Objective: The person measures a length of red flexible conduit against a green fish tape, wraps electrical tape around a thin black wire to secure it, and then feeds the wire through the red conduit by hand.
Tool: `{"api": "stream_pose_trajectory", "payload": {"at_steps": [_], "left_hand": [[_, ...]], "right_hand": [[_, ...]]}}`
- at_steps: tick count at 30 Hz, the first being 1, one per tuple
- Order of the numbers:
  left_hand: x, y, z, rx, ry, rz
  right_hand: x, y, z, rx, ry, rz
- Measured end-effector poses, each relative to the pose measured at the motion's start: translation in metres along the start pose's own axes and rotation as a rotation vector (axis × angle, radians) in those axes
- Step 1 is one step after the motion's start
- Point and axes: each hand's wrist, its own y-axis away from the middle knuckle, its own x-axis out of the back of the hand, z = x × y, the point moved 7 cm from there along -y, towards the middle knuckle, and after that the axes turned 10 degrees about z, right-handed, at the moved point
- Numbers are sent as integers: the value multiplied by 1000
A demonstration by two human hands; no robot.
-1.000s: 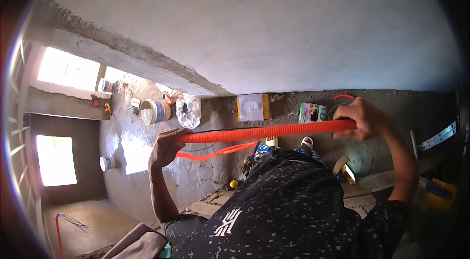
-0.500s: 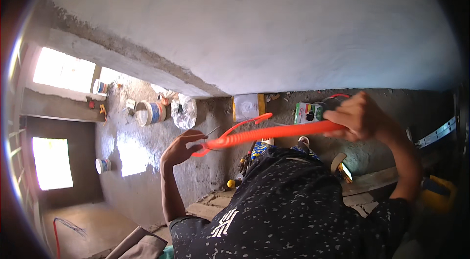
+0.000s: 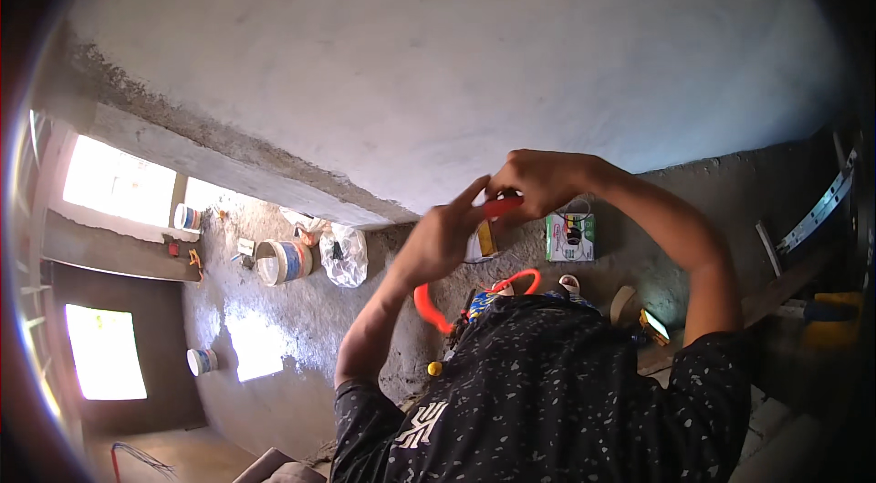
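An orange-red corrugated conduit [image 3: 501, 207] runs in a short piece between my two hands, raised in front of the pale wall. My right hand [image 3: 540, 180] is closed around it from the right, fingers bent over it. From the left my left hand [image 3: 438, 241] grips it too, its fingertips almost touching the right hand; part of that grip is hidden behind the back of the hand. More of the conduit hangs below, with one bend [image 3: 429, 308] under my left wrist and a thinner loop [image 3: 524, 282] near my feet.
A grey plastered wall [image 3: 474, 54] stands ahead. Along its foot are a green-and-white box [image 3: 570, 237], a clear plastic bag [image 3: 344, 257] and a white bucket [image 3: 283, 262]. A lit phone-like device [image 3: 654, 326] lies right of my feet. A metal ladder-like rail [image 3: 821, 209] leans at far right.
My hands have come together and risen toward the wall. The long stretch of conduit between them is now short, and its slack hangs lower. The view has tilted upward.
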Motion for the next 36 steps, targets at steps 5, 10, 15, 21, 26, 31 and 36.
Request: {"api": "stream_pose_trajectory", "payload": {"at_steps": [5,10,15,21,26,31,36], "left_hand": [[96,32,-40,200,58,149],[120,73,-104,264,67,141],[123,83,-119,286,199,132],[68,85,-170,241,222,154],[22,71,-200,183,-161,302],[35,59,-212,425,506,775],[-13,0,-52,321,836,255]], "right_hand": [[44,66,76,-253,-147,157],[72,109,100,-371,-217,288],[103,121,88,-161,-126,463],[130,115,51,-156,-79,542],[106,81,4,-22,-93,339],[73,45,-17,31,-18,184],[27,2,-17,107,63,200]]}}
